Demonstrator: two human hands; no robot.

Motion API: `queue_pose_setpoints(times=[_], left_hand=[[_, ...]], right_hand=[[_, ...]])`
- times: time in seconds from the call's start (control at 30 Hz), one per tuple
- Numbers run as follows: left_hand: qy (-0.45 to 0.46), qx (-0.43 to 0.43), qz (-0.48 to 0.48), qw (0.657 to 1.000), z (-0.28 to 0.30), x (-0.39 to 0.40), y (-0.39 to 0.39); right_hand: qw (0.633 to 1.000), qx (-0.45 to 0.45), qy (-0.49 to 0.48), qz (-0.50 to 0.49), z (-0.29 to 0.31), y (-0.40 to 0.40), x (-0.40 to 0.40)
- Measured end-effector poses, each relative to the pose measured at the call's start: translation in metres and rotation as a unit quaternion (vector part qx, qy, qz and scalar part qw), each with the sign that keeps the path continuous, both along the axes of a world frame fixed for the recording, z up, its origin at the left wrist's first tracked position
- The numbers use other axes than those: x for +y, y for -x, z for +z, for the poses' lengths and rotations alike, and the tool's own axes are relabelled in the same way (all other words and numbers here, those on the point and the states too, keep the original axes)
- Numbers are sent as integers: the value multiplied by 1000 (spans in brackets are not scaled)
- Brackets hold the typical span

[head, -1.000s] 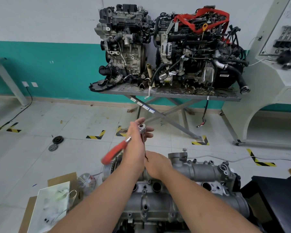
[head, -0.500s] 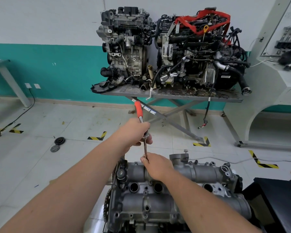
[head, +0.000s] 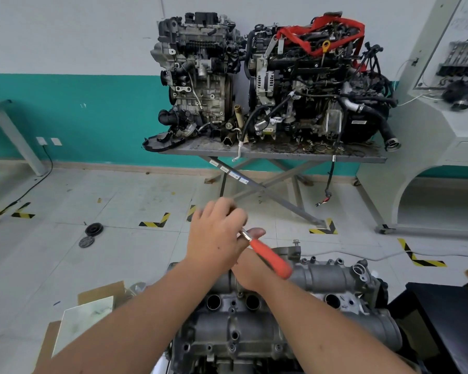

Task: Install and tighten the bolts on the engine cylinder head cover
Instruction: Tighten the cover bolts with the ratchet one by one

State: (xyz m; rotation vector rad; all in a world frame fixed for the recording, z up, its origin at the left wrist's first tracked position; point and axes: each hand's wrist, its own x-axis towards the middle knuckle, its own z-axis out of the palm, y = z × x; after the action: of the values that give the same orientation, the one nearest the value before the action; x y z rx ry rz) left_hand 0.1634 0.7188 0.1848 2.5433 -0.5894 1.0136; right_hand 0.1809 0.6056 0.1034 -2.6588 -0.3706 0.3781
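Ratchet (head: 270,259) with the orange handle sits in your left hand (head: 216,236), whose fingers curl round its metal head end while the handle slants down toward your right. Your right hand (head: 250,268) lies just beneath, mostly hidden behind the left one and the handle, so whether it grips anything cannot be told. Both hands hover over the far edge of the cylinder head cover (head: 254,327), the grey casting directly below you. A bolt (head: 296,242) stands upright at the cover's far side, just right of the handle. Two engines (head: 268,79) rest on the tabletop (head: 281,155) against the wall.
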Motion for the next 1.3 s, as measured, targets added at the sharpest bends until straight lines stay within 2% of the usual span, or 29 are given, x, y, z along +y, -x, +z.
queue_pose_setpoints(times=[0.07,0.1,0.17,0.27,0.3,0.33,0.43,0.5,0.57,0.63,0.67,0.73,0.8,0.83,0.9,0.97,1.03,1.13,1.2,1.3], left_hand=[[168,79,-44,982,-14,-4,7],[263,125,-76,954,-16,-8,10],[424,180,-108,881,-17,-16,13],[589,260,-95,760,-14,-24,7],[621,299,-95,718,-13,-24,4],[636,323,-108,693,-12,-23,3],[668,342,-144,646,-8,-13,-1],[687,362,-128,617,-3,-6,-7],[674,395,-94,617,2,0,-14],[634,439,-68,633,11,5,-21],[597,468,-54,649,17,7,-23],[478,521,-18,707,32,8,-27],[342,533,24,773,46,9,-30],[290,530,42,796,50,10,-32],[254,532,58,805,55,12,-33],[326,559,32,761,54,12,-31],[433,579,-6,691,49,9,-27],[512,598,-42,615,45,7,-23],[545,601,-62,582,44,7,-20],[575,585,-80,566,42,8,-16]], right_hand=[[1000,2,-1,16,1,0,-1],[1000,2,17,26,3,-1,0],[999,14,27,14,1,-4,-1],[1000,2,21,-13,-5,-5,-2],[1000,4,14,-21,-6,-5,-3],[1000,1,10,-25,-6,-4,-3],[1000,-7,13,-25,-4,-5,-2],[1000,-3,13,-24,-6,-5,-2],[1000,0,14,-23,-7,-5,-2],[1000,-3,13,-20,-7,-6,-2],[1000,-7,15,-18,-7,-6,-2],[999,-23,14,-20,-7,-5,-1],[999,-36,17,-25,-5,-4,0],[999,-29,14,-23,-4,-5,0],[1000,12,-18,-14,2,-9,-2],[999,35,-31,-12,9,-16,-2],[1000,15,-5,5,13,-21,-1],[1000,17,0,24,15,-24,3],[999,17,-11,27,15,-25,5],[1000,-3,-23,11,14,-24,6]])
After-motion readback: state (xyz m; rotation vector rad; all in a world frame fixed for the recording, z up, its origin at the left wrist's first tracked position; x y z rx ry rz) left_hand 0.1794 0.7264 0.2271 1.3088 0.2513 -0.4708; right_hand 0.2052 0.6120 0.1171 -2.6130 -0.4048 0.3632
